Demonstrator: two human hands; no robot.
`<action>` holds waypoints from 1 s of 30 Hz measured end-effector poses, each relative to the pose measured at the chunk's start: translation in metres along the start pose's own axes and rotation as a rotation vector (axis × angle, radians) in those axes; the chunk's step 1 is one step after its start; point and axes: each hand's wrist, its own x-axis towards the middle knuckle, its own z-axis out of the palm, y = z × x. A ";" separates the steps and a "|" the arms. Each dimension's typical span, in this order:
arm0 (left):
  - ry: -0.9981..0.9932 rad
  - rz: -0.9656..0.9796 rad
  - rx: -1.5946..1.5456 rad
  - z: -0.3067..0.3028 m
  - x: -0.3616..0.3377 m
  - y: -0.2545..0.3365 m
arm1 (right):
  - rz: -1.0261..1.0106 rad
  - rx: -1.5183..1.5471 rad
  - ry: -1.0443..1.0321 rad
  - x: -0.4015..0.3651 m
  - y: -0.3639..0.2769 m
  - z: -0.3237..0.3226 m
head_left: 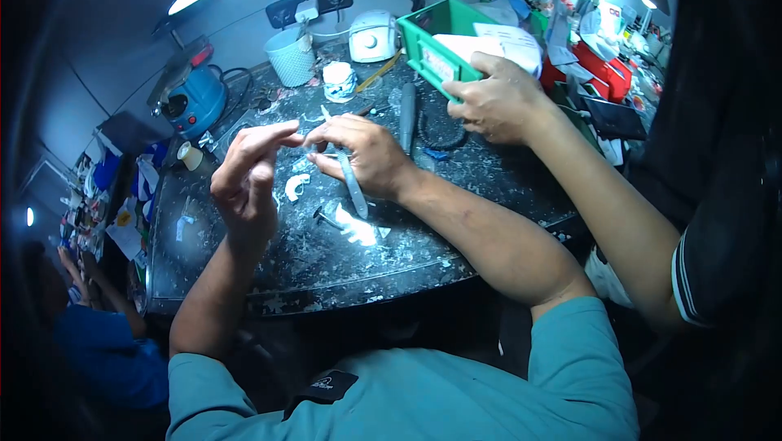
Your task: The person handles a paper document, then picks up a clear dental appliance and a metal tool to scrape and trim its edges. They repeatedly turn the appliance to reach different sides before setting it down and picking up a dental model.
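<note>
My right hand [365, 152] is above the dark work table with its fingers wrapped round a thin metal tool [352, 184], whose flat end points down toward the table. My left hand [248, 166] is raised just left of it, fingers bent toward the right hand. The left hand's fingers stand apart from the thumb, and nothing shows in them. A white curved piece [296, 188] lies on the table between and below the hands. Nearer the front edge, a brightly lit white piece [358, 230] lies beside a small dark tool [327, 219].
A co-worker's hand [503, 99] holds a green bin [423, 48] with papers at the right. Behind stand a woven cup [290, 58], a white device [374, 37] and a white jar [339, 83]. A blue machine [192, 103] is at the left; another person sits beyond.
</note>
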 end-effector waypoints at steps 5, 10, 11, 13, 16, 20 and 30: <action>-0.192 0.260 0.160 0.048 0.088 0.028 | 0.082 0.095 -0.109 0.000 -0.002 -0.007; -0.567 0.323 0.319 0.113 0.157 -0.008 | 0.102 0.038 -0.136 -0.001 0.005 -0.001; -0.762 0.190 0.402 0.118 0.168 -0.015 | 0.065 0.017 -0.109 -0.003 0.006 0.000; -0.955 0.056 0.483 0.124 0.179 -0.015 | 0.081 0.051 -0.119 -0.003 0.007 0.000; -0.760 0.133 0.448 0.119 0.183 -0.040 | 0.069 0.115 -0.135 -0.002 0.005 -0.002; -0.140 -0.006 0.320 0.097 0.180 -0.074 | 0.126 0.058 -0.210 -0.004 0.001 -0.004; 0.031 -0.150 0.505 0.039 0.176 -0.035 | 0.101 0.054 -0.229 -0.005 0.008 0.000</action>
